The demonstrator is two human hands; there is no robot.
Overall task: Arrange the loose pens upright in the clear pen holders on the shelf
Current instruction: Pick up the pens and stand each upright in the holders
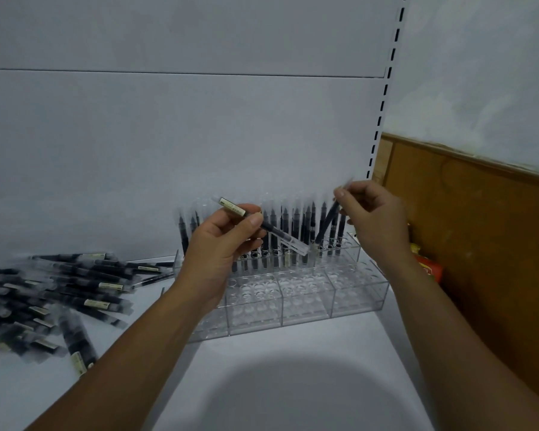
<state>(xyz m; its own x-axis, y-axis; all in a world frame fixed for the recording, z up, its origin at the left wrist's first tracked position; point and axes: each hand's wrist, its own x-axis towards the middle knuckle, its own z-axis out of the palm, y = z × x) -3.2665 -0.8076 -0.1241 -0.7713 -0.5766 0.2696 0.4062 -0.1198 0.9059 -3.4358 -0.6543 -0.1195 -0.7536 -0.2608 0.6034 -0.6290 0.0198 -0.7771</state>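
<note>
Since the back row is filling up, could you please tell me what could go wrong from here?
1. The right hand pinches the slanted pen, whose lower end reaches the clear pen holder at an angle. Pushed like that, it may jam or tip the upright pens beside it.
2. The left hand holds the crosswise pen close in front of that row, and its clear end could sweep into them.

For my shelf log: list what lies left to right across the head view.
Pile of loose pens → left hand holding a labelled pen → right hand pinching a dark pen → orange packet → wooden panel.
</note>
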